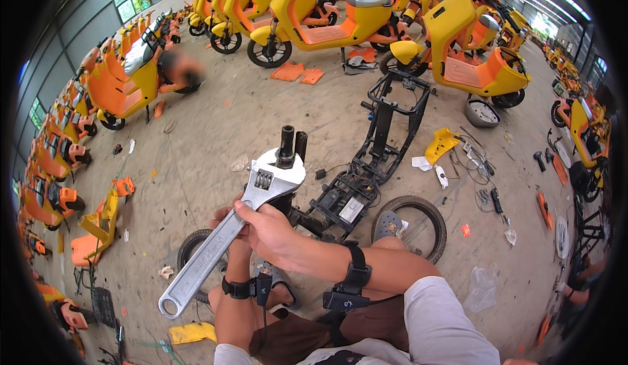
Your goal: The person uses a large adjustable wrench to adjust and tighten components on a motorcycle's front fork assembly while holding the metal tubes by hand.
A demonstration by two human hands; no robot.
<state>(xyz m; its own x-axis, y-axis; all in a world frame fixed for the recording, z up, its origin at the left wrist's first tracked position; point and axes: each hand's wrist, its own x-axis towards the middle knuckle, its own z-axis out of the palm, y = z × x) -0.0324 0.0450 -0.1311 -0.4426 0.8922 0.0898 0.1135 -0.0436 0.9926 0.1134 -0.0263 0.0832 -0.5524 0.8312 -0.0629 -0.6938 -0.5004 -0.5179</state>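
Note:
A large silver adjustable wrench (208, 255) slants across my lap, its jaws around the black upright tube (286, 144) at the front end of a stripped scooter frame. My right hand (269, 229) is closed on the wrench handle below the jaws, thumb on top. Mostly hidden behind the handle is my left hand (224, 216); a few fingertips show at its left edge, and what they grip cannot be seen. The black scooter frame (386, 133) lies on the floor ahead of me, with wiring and a pale-labelled box (351, 209) in its middle.
A wheel (439, 237) lies beside my right foot and another (186, 250) is by my left. Yellow panel pieces (442, 144), cables (481, 162) and a round grey basin (482, 112) lie to the right. Rows of yellow scooters (327, 31) stand behind; another person's arm (575, 294) shows far right.

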